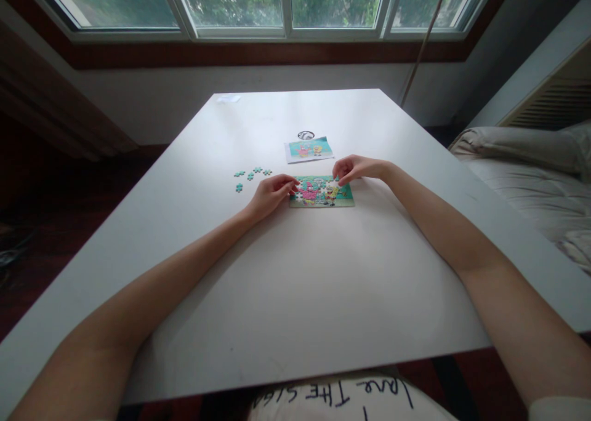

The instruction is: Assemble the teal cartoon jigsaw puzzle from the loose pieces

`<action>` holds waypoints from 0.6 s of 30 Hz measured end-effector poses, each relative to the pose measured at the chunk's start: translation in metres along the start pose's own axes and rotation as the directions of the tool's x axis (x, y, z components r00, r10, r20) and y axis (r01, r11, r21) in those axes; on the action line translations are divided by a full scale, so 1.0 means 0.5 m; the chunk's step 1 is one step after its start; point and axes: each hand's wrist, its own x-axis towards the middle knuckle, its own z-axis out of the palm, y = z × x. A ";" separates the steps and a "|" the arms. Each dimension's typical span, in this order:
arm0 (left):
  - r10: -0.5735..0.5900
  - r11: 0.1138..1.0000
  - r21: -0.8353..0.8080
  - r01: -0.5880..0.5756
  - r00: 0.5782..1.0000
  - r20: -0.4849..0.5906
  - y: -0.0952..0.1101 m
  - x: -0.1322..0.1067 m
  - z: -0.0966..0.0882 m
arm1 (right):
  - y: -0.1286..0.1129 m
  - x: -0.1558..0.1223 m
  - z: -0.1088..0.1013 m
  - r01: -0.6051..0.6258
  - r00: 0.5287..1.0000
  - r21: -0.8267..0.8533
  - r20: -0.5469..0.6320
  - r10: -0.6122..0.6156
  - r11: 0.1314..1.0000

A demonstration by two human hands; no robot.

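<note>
White counter (pixel 295 298). Flat on it, rectangular teal-and-pink cartoon jigsaw (pixel 310 192), with gaps. Left hand (pixel 270 193) at its 9 o'clock, right hand (pixel 357 166) at 1; fingers of both curled, nearly closed, hold on anything: cannot tell. Colour-printed paper sheet (pixel 308 151), 12. Loose knobbed teal pieces (pixel 250 176), 10.

White table (pixel 295 285), wide window (pixel 285 8) showing greenery (pixel 335 2), pale wall (pixel 180 92), dark red floor (pixel 60 224), curtain (pixel 50 95) at left

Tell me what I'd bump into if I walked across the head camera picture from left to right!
Brown curtain → loose puzzle pieces → left hand → puzzle → right hand → thin stick → pale cushion.
</note>
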 end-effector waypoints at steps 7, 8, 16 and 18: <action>-0.010 1.000 -0.001 0.010 1.000 0.001 0.003 -0.001 0.000 | -0.007 -0.002 0.003 -0.013 1.000 0.003 -0.003 0.013 1.000; -0.013 1.000 -0.001 0.013 1.000 0.001 0.004 -0.001 0.000 | -0.007 -0.002 0.003 -0.013 1.000 0.002 0.000 0.013 1.000; -0.012 1.000 -0.005 0.012 1.000 0.005 0.006 -0.001 0.000 | 0.000 0.002 0.000 0.018 1.000 -0.006 0.023 -0.018 1.000; -0.008 1.000 -0.005 0.009 1.000 0.007 0.005 -0.001 0.000 | 0.000 0.002 0.000 0.032 0.999 -0.009 0.021 -0.032 0.999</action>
